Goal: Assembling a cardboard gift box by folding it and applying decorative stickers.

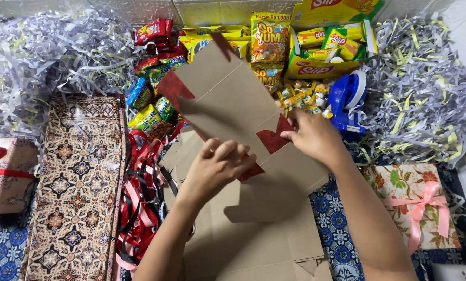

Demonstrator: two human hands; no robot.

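From the head view I see the flat cardboard box blank (233, 99), brown with a red printed side, held up over a stack of more blanks (259, 229). My left hand (217, 166) clamps its lower edge with fingers curled over, steadying it. My right hand (313, 136) pinches a red flap on its right edge, seemingly to bend it. Beyond the blank lie snack packets (267, 39); right of it a blue tape dispenser (347, 99); left of it, ribbons (139, 198).
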